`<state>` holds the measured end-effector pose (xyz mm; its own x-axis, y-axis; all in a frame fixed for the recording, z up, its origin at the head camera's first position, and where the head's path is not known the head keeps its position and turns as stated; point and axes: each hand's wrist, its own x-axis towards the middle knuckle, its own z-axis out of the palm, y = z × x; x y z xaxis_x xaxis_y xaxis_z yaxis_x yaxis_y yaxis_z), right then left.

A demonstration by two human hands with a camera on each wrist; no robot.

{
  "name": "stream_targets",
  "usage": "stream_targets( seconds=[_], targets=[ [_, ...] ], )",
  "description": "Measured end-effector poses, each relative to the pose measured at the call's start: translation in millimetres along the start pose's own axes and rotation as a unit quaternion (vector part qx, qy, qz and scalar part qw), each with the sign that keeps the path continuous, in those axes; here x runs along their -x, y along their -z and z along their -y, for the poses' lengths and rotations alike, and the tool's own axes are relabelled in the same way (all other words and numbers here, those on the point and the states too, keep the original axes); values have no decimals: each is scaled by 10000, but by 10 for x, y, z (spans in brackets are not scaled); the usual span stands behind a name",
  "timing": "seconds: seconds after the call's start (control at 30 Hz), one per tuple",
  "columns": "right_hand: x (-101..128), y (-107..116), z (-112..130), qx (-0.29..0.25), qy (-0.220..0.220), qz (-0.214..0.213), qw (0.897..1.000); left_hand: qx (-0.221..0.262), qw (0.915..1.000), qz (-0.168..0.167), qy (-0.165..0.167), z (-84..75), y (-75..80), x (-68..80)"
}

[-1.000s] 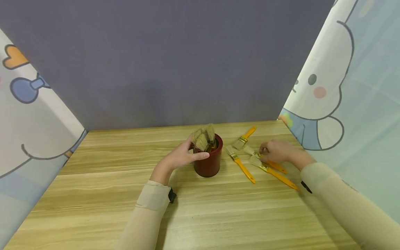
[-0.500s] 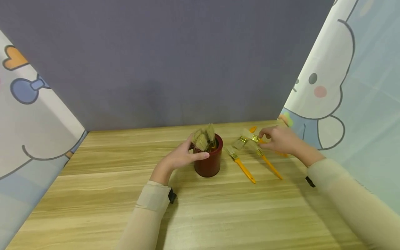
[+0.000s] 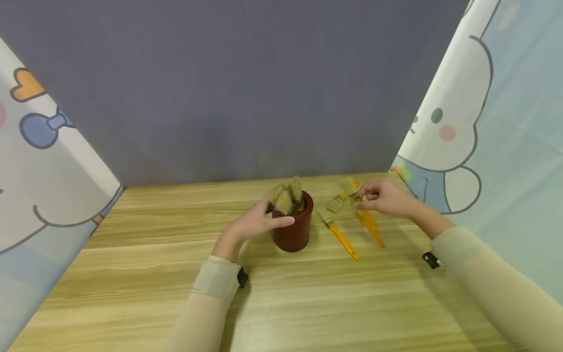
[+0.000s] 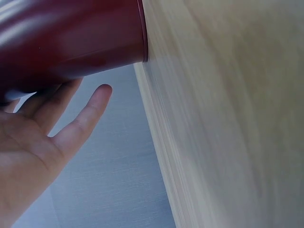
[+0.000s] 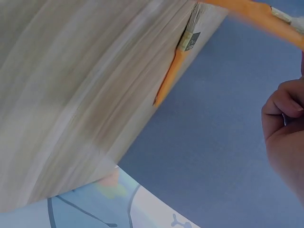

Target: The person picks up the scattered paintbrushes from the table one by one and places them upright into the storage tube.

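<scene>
In front of me a light wooden table [image 3: 132,274] with a streaked, pale grain fills the lower part of the head view. Behind its far edge stands a flat grey-blue backdrop [image 3: 228,83], matte and evenly lit. On the left a white cartoon-print curtain [image 3: 39,161] slants in, with a blue bow and an orange heart. On the right a pale blue curtain [image 3: 506,122] shows a white rabbit with a pink cheek.
</scene>
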<state>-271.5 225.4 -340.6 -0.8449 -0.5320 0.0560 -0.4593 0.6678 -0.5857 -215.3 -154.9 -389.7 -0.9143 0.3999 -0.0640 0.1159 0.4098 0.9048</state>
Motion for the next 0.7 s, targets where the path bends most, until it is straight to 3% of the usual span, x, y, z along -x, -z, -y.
stream_targets(
  seconds=[0.13, 0.27, 0.5, 0.7],
  targets=[
    [8, 9, 11, -136, -310, -48, 9994, -6, 10000, 18, -11, 20, -14, 12],
    [-18, 50, 42, -320, -512, -368, 9975, -48, 10000, -66, 18, 14, -3, 13],
    [-21, 67, 73, -243, -458, -444, 9977, -24, 10000, -47, -49, -1, 9, -2],
    [-1, 98, 155, -715, -425, -676, 9942, -66, 9999, -21, -115, 36, 23, -20]
  ],
)
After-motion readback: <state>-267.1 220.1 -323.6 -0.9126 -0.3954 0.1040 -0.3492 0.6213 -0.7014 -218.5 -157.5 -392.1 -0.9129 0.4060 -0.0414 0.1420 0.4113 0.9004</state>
